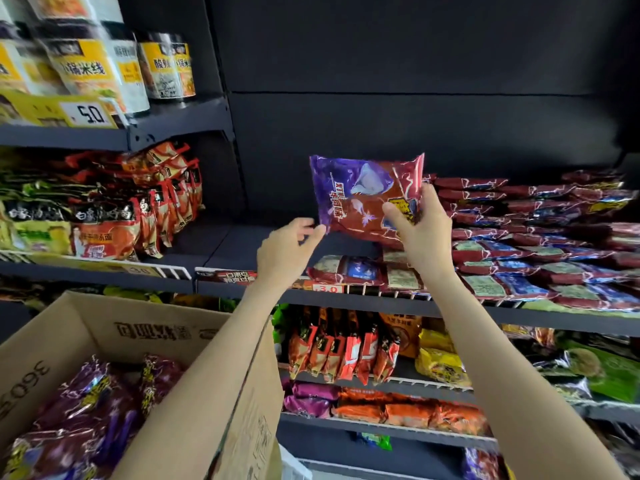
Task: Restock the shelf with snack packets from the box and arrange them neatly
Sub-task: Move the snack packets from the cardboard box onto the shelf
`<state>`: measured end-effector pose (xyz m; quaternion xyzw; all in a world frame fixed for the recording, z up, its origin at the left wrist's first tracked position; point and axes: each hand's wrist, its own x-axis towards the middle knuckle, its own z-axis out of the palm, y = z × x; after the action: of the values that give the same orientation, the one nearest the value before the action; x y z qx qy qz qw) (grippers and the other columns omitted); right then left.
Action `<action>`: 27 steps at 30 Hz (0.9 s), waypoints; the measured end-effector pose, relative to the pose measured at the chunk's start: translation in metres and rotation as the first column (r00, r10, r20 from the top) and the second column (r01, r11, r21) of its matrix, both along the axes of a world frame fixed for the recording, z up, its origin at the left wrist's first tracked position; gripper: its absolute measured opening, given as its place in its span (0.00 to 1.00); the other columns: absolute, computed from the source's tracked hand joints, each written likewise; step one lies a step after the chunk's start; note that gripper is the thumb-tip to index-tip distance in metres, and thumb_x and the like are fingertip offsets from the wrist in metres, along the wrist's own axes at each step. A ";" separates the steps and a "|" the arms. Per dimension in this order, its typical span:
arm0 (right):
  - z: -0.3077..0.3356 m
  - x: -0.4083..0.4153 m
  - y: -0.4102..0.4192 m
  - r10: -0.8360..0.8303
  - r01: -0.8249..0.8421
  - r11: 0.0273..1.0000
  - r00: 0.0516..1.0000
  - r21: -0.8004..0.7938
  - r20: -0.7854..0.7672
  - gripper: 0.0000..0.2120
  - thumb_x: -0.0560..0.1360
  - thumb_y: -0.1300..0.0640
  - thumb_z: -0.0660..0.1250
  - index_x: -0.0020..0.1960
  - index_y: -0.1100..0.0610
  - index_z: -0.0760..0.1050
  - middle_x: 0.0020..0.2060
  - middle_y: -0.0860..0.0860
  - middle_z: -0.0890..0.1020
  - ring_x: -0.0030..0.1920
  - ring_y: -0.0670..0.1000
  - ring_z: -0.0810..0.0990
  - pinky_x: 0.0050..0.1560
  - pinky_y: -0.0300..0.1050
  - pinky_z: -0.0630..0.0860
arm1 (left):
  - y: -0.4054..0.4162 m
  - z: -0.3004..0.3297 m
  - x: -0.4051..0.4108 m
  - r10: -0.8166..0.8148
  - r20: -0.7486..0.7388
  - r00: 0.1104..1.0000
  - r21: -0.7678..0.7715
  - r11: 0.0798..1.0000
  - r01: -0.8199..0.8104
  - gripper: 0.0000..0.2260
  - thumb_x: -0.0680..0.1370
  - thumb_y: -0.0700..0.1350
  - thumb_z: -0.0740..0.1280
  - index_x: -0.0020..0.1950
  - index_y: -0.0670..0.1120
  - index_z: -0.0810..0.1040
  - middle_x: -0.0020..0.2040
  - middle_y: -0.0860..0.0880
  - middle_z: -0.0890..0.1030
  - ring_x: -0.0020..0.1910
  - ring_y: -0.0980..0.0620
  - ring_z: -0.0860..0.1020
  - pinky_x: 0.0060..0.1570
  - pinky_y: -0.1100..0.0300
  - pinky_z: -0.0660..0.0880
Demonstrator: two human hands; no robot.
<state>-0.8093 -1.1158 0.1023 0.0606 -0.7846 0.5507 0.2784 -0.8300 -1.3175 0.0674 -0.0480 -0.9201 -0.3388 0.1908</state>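
right hand [420,233] gripped a glossy red-and-purple snack packet [363,195], held upright above the shelf [381,306] beside stacked matching packets [540,237]. left hand [287,251] pinched its lower left corner. box [173,327] lower left held more.

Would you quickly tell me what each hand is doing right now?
Left hand: pinches the packet's lower left corner.
Right hand: grips the packet's right side.
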 end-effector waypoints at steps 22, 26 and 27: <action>-0.049 -0.066 -0.035 -0.014 -0.041 0.078 0.999 0.996 0.042 0.19 0.78 0.52 0.64 0.66 0.54 0.65 0.52 0.52 0.78 0.52 0.55 0.78 0.39 0.46 0.70 | -0.005 -0.045 0.026 -0.148 0.148 0.978 -0.140 0.976 0.169 0.13 0.78 0.46 0.65 0.62 0.49 0.77 0.59 0.49 0.78 0.54 0.52 0.78 0.54 0.55 0.76; -0.037 -0.056 -0.025 0.032 -0.192 0.307 0.981 0.932 0.192 0.25 0.77 0.44 0.62 0.71 0.51 0.65 0.58 0.53 0.78 0.57 0.56 0.77 0.48 0.49 0.74 | -0.010 -0.040 0.029 -0.140 0.131 0.981 -0.139 0.978 0.158 0.13 0.78 0.45 0.64 0.63 0.50 0.76 0.60 0.49 0.78 0.55 0.53 0.78 0.54 0.54 0.77; -0.034 -0.050 -0.022 0.060 -0.192 0.357 0.981 0.914 0.182 0.24 0.78 0.44 0.62 0.71 0.51 0.66 0.59 0.53 0.78 0.57 0.56 0.77 0.50 0.49 0.75 | -0.012 -0.038 0.029 -0.132 0.114 0.985 -0.143 0.979 0.148 0.14 0.78 0.46 0.64 0.63 0.50 0.76 0.60 0.50 0.79 0.56 0.53 0.78 0.54 0.54 0.77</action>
<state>-0.8598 -1.1381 0.0685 0.2342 -0.9656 0.0366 0.1066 -0.8008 -1.3293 0.0294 -0.1093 -0.9460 -0.2830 0.1141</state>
